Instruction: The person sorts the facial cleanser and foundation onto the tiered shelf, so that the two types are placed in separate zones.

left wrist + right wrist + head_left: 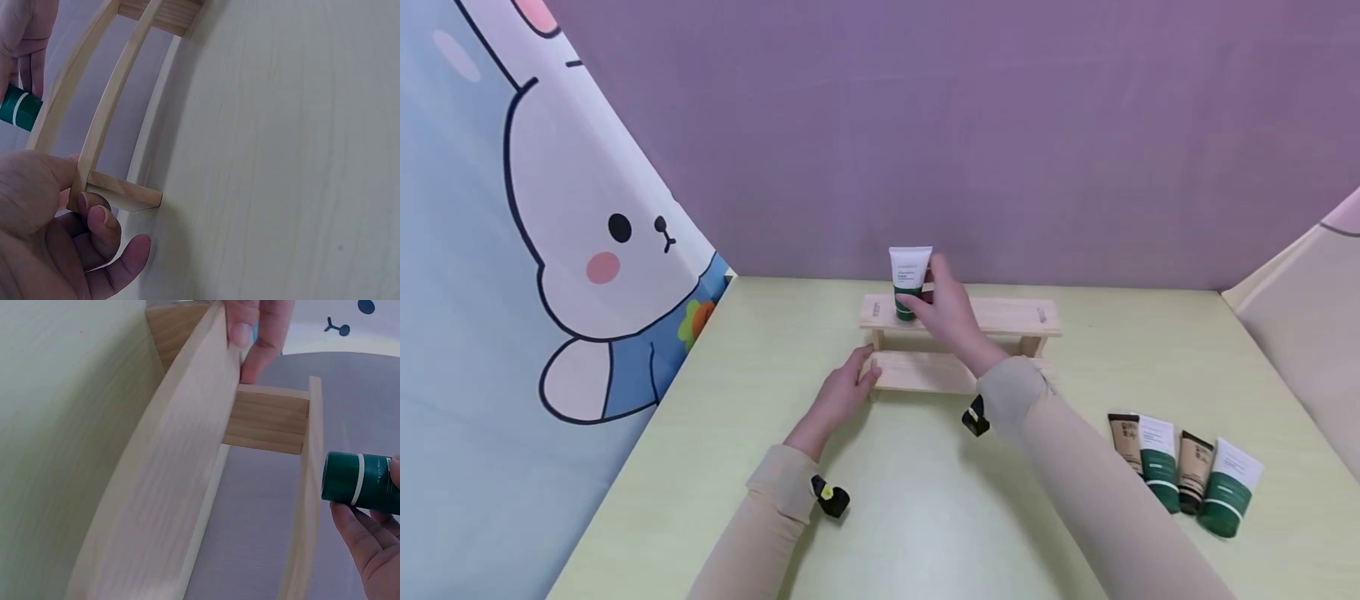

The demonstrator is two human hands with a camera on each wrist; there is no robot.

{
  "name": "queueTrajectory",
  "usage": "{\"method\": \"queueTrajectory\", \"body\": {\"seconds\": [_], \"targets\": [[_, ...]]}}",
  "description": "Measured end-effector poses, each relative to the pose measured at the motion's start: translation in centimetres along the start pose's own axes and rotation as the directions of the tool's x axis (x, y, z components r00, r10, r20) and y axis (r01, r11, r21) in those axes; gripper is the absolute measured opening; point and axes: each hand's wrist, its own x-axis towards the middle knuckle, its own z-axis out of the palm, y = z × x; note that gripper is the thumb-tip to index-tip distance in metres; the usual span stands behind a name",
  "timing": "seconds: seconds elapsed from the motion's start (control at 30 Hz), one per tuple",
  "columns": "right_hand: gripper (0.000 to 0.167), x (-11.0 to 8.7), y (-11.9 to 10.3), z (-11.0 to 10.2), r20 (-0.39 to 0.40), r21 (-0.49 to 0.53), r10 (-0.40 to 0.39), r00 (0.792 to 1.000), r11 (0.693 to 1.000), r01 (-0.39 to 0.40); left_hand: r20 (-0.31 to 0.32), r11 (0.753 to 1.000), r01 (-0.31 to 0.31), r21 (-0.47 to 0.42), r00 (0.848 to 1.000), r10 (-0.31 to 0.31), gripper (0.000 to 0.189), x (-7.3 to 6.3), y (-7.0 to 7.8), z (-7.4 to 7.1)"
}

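Observation:
A white and green squeeze tube [910, 271] is upright, cap down, at the left part of the upper shelf of a small two-tier wooden rack [1011, 315]. My right hand [951, 312] holds it between thumb and fingers. In the right wrist view the green cap [342, 476] of the tube shows close over the upper board. My left hand [842, 390] grips the left end of the lower shelf [925, 372], thumb on one side and fingers on the other, as the left wrist view [94, 231] also shows at the board's end.
To the right on the pale table [910, 500] lie two more white and green tubes [1231, 487] and two smaller brown tubes [1195, 471], side by side. A purple curtain [962, 142] hangs behind the table, and a rabbit-print cloth [572, 250] covers the left side.

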Motion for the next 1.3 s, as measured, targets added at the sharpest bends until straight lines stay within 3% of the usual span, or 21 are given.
{"method": "queueTrajectory", "body": {"seconds": [0.33, 0.57, 0.77, 1.13, 1.3], "targets": [[0.053, -0.7, 0.9, 0.1, 0.020, -0.074, 0.017, 1.000, 0.997, -0.016, 0.003, 1.000, -0.007, 0.001, 1.000, 0.007, 0.052, -0.2, 0.0, 0.6], [0.058, -2.7, 1.5, -1.8, -0.015, -0.063, -0.010, 1.000, 0.998, 0.009, 0.002, 1.000, 0.008, 0.000, 1.000, -0.008, 0.052, -0.4, 0.1, 0.5], [0.050, -5.7, 2.2, -3.9, -0.022, -0.089, -0.050, 0.998, 0.995, 0.048, -0.009, 1.000, 0.019, -0.007, 1.000, -0.019, 0.051, -0.5, -0.1, 0.2], [0.044, -13.2, 4.5, -7.0, 0.032, -0.212, -0.074, 0.997, 0.974, 0.079, 0.006, 1.000, 0.026, -0.012, 1.000, -0.026, 0.052, -0.4, -0.6, 0.0], [0.038, -16.0, 5.8, -8.6, 0.025, -0.317, -0.085, 0.996, 0.944, 0.088, 0.017, 1.000, 0.014, -0.023, 1.000, -0.014, 0.053, -0.3, -0.7, 0.0]]}}
